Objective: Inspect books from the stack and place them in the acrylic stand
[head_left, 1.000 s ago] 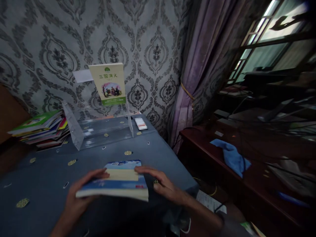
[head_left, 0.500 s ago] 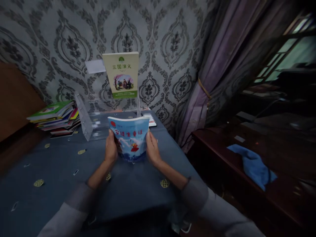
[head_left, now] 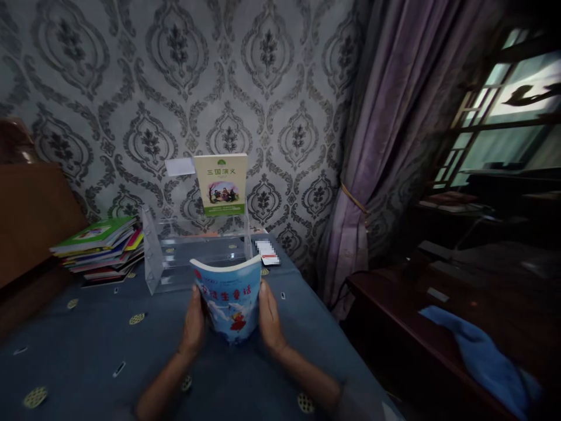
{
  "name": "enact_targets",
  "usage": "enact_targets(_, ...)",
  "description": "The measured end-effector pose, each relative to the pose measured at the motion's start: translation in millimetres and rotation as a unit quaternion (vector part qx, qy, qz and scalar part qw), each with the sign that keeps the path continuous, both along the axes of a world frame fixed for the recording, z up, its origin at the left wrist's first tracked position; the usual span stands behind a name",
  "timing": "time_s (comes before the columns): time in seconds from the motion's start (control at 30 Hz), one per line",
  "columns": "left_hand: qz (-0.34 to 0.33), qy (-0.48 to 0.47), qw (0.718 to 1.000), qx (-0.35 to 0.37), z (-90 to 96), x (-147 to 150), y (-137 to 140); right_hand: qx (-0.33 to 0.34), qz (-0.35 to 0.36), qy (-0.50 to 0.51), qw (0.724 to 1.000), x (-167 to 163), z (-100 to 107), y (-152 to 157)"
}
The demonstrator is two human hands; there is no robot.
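Note:
A blue paperback book with red Chinese lettering is held upright between my two hands, its cover bowed. My left hand grips its left edge, and my right hand its right edge; most fingers are hidden behind the book. Just beyond stands a clear acrylic stand with stepped tiers. On its top tier, toward the right, rests a cream and green book with a picture of seated figures. A blank white card sticks up left of that book.
A pile of books lies at the left, beside a brown wooden panel. Behind the stand's right end is a small white and red item, partly blurred out. Blue cloth lies on the dark red furniture at right, below a tied purple curtain.
The view has tilted up, so the stand, books and hands appear lower. The blue book is still in both hands and looks more sharply bowed.

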State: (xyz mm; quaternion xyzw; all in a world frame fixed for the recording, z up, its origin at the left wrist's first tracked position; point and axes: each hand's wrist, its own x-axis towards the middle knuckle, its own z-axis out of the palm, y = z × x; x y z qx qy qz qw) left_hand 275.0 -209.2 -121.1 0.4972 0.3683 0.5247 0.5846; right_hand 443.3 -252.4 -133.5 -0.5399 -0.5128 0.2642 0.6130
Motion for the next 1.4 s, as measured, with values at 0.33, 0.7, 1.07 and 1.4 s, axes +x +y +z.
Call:
enact_targets(0.33,-0.047,0.225,0.964,0.134,29.5,-45.7,-6.0,0.042,0.061,-0.072,0.995,11.6,27.9,-20.1)
enact_targets(0.7,-0.137,0.211,0.958,0.140,31.2,-48.3,18.6,-0.015,0.235,-0.130,0.963,51.1,62.9,-5.8)
enact_targets(1.07,-0.149,0.209,0.964,0.074,43.7,-45.0,50.7,-0.029,0.244,-0.089,0.965,52.1,61.2,42.5)
enact_targets(1.4,-0.027,0.164,0.932,0.322,223.1,-25.5,146.1,0.238,0.103,-0.220,0.941,68.9,234.6,145.3)
